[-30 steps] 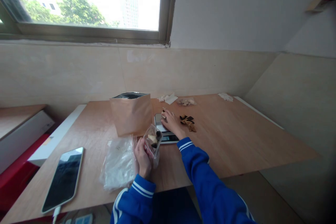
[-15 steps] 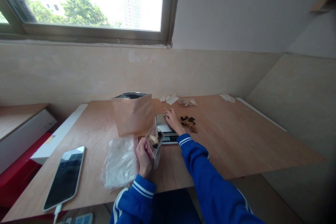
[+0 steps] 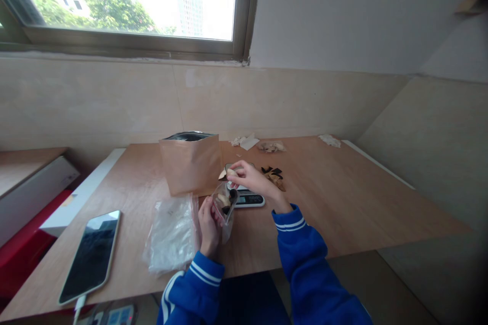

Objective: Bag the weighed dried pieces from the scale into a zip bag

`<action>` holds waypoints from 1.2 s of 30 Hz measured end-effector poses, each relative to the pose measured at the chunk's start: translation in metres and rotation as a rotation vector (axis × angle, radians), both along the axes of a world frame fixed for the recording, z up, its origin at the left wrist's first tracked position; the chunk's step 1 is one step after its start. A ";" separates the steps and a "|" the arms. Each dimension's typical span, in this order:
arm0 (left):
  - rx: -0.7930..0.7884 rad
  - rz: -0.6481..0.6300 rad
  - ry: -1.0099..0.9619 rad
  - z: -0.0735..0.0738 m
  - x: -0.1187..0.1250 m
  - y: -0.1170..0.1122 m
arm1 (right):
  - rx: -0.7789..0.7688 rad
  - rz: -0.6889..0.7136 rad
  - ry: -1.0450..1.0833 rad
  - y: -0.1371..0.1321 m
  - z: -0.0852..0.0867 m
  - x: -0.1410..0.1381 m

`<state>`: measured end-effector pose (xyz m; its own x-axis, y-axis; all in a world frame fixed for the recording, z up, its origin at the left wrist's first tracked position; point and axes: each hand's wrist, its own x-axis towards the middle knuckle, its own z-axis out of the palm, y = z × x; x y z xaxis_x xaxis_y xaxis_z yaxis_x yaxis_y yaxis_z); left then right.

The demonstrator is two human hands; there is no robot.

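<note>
Pouch (image 3: 224, 206), small and clear, stands just below the centre of the frame, gripped upright by the left hand (image 3: 209, 226), whose fingers are curled around its lower part; light and dark pieces show inside, too small to count. The right hand (image 3: 249, 179) hovers over its mouth, thumb and fingertips pinched on one pale chip (image 3: 222, 174); whether the chip touches the pouch cannot be told. One scale (image 3: 246, 195) lies just behind the pouch, its plate mostly hidden by the right hand and only the display strip plain; the digits are unreadable. One brown bag (image 3: 191, 163) stands left of the scale, its mouth open and dark, its contents out of sight. One heap of dark and tan chips (image 3: 275, 175) lies right of the scale, partly covered by the right hand. Three pale scraps sit along the far edge of the table (image 3: 343, 198), too blurred to identify. One crumpled plastic sheet (image 3: 172, 233) lies beside the left hand. One phone (image 3: 90, 255) rests at lower left, screen dark, with a cable at its lower end that runs off the table edge. Both blue sleeves are cut off by the lower edge of the frame.
</note>
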<state>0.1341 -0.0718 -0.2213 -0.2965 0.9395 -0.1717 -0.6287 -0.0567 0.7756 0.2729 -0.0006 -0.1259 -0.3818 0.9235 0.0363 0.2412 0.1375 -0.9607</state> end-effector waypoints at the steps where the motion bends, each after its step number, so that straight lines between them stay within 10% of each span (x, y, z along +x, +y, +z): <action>1: 0.004 -0.014 -0.020 0.000 0.000 0.000 | 0.025 -0.007 -0.082 -0.006 0.005 -0.002; 14: 0.069 -0.027 0.082 -0.001 0.002 0.001 | 0.473 -0.120 -0.808 -0.025 -0.019 -0.030; 29: 0.196 -0.197 0.263 0.007 0.003 -0.021 | 0.221 -0.077 -0.468 -0.019 -0.036 -0.033; 36: 0.215 0.036 0.310 0.001 0.000 -0.018 | 0.099 -0.103 -0.119 -0.029 -0.040 -0.011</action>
